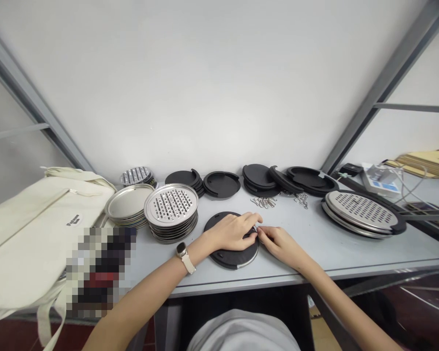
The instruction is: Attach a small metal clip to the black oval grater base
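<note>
A round black disc with a silver strip along its front right rim lies near the table's front edge. Across its top rests my left hand, thumb and fingers closing around a small piece at the disc's right side that is too small to make out. My right hand pinches at the same spot, its fingertips nearly meeting those of the left. Behind the disc lie small metal hooks in a loose pile, with another pile of hooks to its right.
Left of the disc stand stacked perforated metal plates and plain metal plates. Black round parts line the wall. Perforated discs lie at the right. A cream bag covers the table's left end.
</note>
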`<action>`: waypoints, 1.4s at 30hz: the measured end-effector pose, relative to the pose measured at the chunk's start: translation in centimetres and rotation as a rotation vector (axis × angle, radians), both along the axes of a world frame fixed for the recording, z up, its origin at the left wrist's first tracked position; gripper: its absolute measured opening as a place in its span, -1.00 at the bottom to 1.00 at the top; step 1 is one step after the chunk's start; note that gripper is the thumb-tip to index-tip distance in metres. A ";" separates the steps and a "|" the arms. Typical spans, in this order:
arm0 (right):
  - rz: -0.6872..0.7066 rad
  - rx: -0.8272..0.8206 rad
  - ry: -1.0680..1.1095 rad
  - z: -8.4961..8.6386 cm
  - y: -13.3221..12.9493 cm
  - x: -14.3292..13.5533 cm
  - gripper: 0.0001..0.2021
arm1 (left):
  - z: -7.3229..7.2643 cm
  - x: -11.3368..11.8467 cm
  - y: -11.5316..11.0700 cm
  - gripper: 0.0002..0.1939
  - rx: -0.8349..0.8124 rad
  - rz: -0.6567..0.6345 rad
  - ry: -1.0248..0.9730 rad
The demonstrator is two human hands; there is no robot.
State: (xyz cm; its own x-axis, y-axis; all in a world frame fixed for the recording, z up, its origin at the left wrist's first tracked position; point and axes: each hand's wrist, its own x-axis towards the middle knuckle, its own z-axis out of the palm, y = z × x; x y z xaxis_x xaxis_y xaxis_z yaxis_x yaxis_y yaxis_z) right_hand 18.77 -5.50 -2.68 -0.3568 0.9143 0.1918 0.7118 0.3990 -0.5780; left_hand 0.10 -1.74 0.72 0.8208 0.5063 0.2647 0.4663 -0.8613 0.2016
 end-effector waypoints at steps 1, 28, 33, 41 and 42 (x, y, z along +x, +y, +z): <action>-0.003 -0.001 -0.005 0.0 0.0 0.0 -0.63 | 0.0 0.0 0.0 -0.68 -0.002 -0.003 0.002; 0.000 -0.052 -0.003 0.0 0.0 0.2 -0.64 | 0.2 -0.1 0.2 -0.85 0.028 -0.032 0.042; 0.005 -0.048 0.001 -0.1 0.0 0.2 -0.63 | 0.2 -0.1 0.2 -0.86 -0.006 -0.029 0.031; 0.013 -0.043 -0.002 -0.1 0.1 0.2 -0.64 | 0.1 -0.1 0.4 -0.89 -0.042 -0.045 0.011; 0.011 -0.041 -0.004 -0.1 0.1 0.2 -0.64 | 0.1 -0.1 0.4 -0.89 -0.043 -0.048 0.006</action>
State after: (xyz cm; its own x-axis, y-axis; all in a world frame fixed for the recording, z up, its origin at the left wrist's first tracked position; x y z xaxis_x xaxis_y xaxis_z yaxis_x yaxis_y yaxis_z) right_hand 18.95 -5.42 -2.78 -0.3675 0.9174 0.1527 0.7099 0.3828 -0.5912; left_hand -0.05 -1.35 0.78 0.8461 0.4767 0.2387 0.4256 -0.8736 0.2359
